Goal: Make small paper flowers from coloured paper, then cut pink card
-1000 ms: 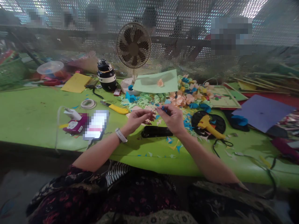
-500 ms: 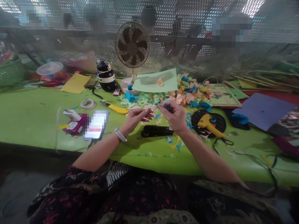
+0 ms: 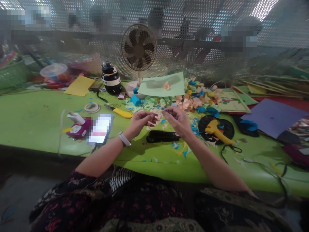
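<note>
My left hand (image 3: 144, 120), with a pale watch on its wrist, hovers over the green table with thumb and fingers pinched together. Whatever is between those fingertips is too small to make out. A short way to its right, my right hand (image 3: 178, 120) is closed on a small blue paper piece (image 3: 167, 111), mostly hidden by the fingers. The two hands are apart. Below them lies a black stapler (image 3: 160, 136). Around and behind the hands are small paper scraps (image 3: 158, 117) and a heap of folded paper pieces (image 3: 190, 101) in peach, green, blue and yellow.
To the left are a yellow-handled cutter (image 3: 123, 113), a tape roll (image 3: 92, 107) and a phone (image 3: 100, 129). A yellow glue gun (image 3: 219, 132) rests on a black pad at right. Behind stand a fan (image 3: 138, 48), a black jar (image 3: 111, 80) and a green sheet (image 3: 159, 80).
A thin stick that showed above my right fingers is no longer visible. Less of the blue paper shows at the fingertips. The whole view has shifted slightly.
</note>
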A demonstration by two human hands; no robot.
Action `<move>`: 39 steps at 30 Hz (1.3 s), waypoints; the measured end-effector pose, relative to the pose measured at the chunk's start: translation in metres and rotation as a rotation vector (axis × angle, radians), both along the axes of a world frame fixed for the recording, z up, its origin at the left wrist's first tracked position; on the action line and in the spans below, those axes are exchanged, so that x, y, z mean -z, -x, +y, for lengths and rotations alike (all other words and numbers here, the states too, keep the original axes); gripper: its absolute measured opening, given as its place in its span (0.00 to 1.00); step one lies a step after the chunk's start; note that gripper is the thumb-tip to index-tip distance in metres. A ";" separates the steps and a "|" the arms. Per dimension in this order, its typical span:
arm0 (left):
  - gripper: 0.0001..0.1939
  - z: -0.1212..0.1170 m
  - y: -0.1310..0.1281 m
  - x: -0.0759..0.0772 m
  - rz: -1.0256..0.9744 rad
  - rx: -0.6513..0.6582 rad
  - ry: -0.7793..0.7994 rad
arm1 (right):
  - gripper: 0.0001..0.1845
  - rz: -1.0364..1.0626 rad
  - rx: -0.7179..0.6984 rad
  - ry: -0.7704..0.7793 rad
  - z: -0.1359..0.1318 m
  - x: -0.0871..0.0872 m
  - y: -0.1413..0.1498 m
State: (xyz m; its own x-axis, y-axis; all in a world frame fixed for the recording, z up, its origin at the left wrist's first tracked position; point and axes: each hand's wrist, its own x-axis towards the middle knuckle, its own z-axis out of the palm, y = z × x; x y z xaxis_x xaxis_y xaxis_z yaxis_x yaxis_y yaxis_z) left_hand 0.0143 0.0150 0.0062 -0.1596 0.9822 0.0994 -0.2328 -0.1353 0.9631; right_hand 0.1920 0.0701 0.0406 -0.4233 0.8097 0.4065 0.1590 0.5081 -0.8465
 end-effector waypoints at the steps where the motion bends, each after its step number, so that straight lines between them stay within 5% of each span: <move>1: 0.18 0.000 0.001 -0.001 -0.017 -0.011 0.006 | 0.21 -0.036 -0.010 -0.041 -0.001 0.000 0.000; 11: 0.21 -0.001 0.001 -0.006 -0.098 0.002 -0.010 | 0.25 -0.227 -0.023 -0.283 0.002 0.008 0.003; 30: 0.21 -0.002 0.000 -0.008 0.030 -0.041 -0.166 | 0.28 -0.260 -0.106 -0.194 -0.001 0.004 0.001; 39: 0.21 -0.004 0.000 -0.009 0.070 -0.060 -0.121 | 0.29 -0.246 -0.083 -0.191 -0.002 0.002 0.001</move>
